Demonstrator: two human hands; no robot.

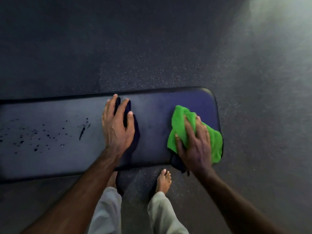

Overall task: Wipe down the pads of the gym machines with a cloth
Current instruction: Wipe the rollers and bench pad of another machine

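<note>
- The green cloth (180,125) lies bunched on the right end of the long dark bench pad (152,105), under the right hand's fingers and spilling out past them on both sides, its far corner beyond the fingertips and its right part reaching the pad's rounded end.
- The right hand (194,144) presses down on the cloth, fingers spread and slightly bent over the bunched fabric, the thumb dug into the cloth's near-left edge.
- The left hand (116,127) rests flat on the bare pad, well apart from the cloth, fingers straight and spread, holding nothing; its fingertips point to the pad's far edge.
- Dark wet droplets (42,134) speckle the pad's surface left of the left hand, with one longer streak (82,131) closest to its little-finger side.
- Below the wrists, a bare foot (163,180) and pale trouser legs (162,213) stand on the speckled dark floor (152,68), just at the pad's near edge.
</note>
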